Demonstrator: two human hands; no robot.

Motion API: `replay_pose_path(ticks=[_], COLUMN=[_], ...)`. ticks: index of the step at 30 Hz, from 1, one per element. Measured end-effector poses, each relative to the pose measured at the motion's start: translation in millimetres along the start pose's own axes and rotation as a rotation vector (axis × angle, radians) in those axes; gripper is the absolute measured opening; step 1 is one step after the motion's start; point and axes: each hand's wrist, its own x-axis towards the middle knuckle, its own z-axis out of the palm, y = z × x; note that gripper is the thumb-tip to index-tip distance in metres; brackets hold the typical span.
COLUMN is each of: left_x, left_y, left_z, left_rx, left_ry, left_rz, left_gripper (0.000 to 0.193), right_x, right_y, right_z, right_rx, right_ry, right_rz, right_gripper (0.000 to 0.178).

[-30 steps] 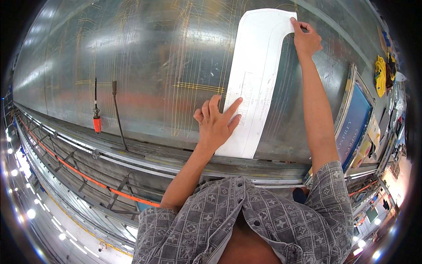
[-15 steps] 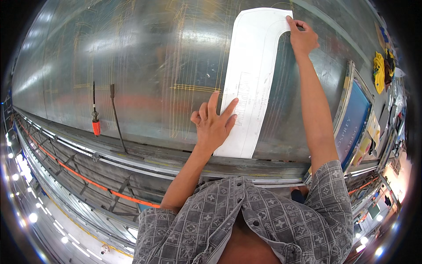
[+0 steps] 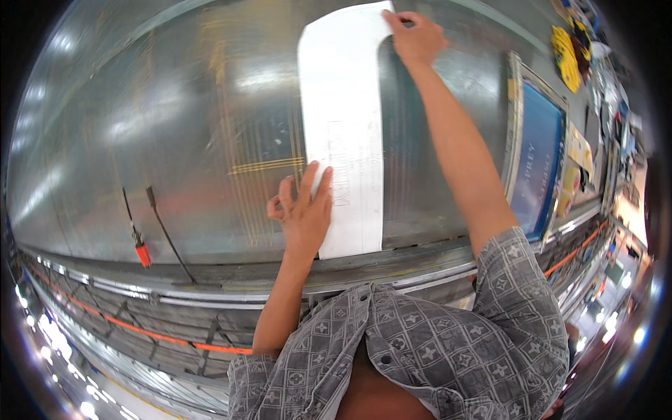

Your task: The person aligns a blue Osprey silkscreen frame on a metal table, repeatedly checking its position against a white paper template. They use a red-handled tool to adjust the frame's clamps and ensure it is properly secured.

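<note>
A long white paper template [image 3: 343, 91] with a curved hook at its far end lies flat on the grey metal-topped table [image 3: 175, 91]. Faint outlines and pencilled lettering mark its surface. My left hand [image 3: 302, 217] rests on its left edge toward the near end, fingers stretched out, the tips pressing the sheet and the tabletop beside it. At the far right corner, my right hand [image 3: 418, 40] pinches the tip of the hook between thumb and fingers. Yellow scribed lines [image 3: 266, 166] run across the tabletop up to the template's left edge.
To the left lie a tool with an orange-red handle [image 3: 143, 255] and a thin dark metal rod [image 3: 168, 231]. A framed blue printing screen [image 3: 537, 157] stands at the right. Beyond it are a yellow cloth [image 3: 565, 59] and clutter. A metal rail [image 3: 231, 292] follows the near edge.
The whole view has turned, so template, table and tools appear shifted left. My left fingers have drawn closer together along the template's edge. My right hand keeps its pinch on the corner.
</note>
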Motion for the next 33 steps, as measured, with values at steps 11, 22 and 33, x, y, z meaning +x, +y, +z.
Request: replay_pose_path(ticks=[11, 22, 33], left_x=[53.4, 37.3, -6.1], left_y=[38.2, 26.6, -2.7], left_z=[5.7, 15.2, -34.5], left_rx=[-0.29, -0.187, -0.218], left_ry=[-0.136, -0.257, -0.162], left_rz=[0.216, 0.283, 0.302], left_gripper=[0.047, 0.05, 0.055], right_x=[1.0, -9.3, -13.0], right_y=[-0.1, -11.5, -78.3], right_z=[3.6, -0.6, -144.6], right_rx=[0.15, 0.224, 0.091], right_ry=[-0.018, -0.073, -0.766], right_rz=[0.038, 0.052, -0.123], right_gripper=[0.029, 0.031, 0.082])
